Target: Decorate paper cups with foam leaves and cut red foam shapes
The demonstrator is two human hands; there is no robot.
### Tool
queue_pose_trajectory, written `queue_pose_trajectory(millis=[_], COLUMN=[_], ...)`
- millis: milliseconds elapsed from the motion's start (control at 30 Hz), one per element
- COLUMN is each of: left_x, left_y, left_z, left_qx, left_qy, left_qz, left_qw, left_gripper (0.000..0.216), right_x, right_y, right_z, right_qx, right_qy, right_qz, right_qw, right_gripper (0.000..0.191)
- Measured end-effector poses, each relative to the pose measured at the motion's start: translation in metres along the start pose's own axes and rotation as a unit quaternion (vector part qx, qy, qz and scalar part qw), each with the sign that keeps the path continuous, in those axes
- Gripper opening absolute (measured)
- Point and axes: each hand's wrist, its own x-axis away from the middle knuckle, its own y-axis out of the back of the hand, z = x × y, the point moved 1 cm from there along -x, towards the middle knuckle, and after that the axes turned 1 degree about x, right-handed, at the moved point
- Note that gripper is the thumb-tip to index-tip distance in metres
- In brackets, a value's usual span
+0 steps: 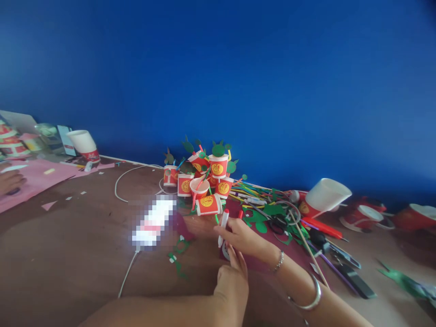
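Note:
My right hand (243,238) is closed round a white marker with a red cap (223,225), tip down on a dark maroon sheet (185,226). My left hand (233,281) reaches in from below, fingers pressing on a small round thing (225,250) under the marker; what it is I cannot make out. Both wrists wear silver bangles. Just beyond stands a pile of red and white paper cups (207,179) with green paper leaves and coloured sticks.
A pixelated phone (153,221) lies on a white cable left of my hands. Scissors (277,222), green cut-outs, straws, a red tool and fallen cups (327,195) crowd the right. Pink paper (37,179) and another person's hand (10,181) are at far left.

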Motion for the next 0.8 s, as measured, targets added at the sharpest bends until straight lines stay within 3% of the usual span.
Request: queue_pose_trajectory(millis=[133,267,533,800], left_x=[0.000,0.000,-0.001,0.000], left_y=[-0.001,-0.002,-0.002,0.002], left_z=[0.001,0.000,0.001,0.001], left_qx=[0.025,0.033,0.026,-0.004], left_qy=[-0.005,-0.013,-0.012,0.012], left_qz=[0.024,0.024,0.022,0.000], left_qw=[0.999,0.999,0.999,1.000], left_gripper=[0.050,0.050,0.051,0.056], right_x=[-0.006,-0.010,-0.015,-0.025], right_y=[-0.003,-0.003,-0.003,0.000], right_z=[0.006,0.011,0.018,0.009], right_qx=[0.164,0.254,0.287,0.294], right_qy=[0.024,0.041,0.039,0.021], right_qz=[0.049,0.090,0.147,0.109], right_qw=[0.985,0.962,0.946,0.949], right_gripper=[0.038,0.044,0.048,0.041])
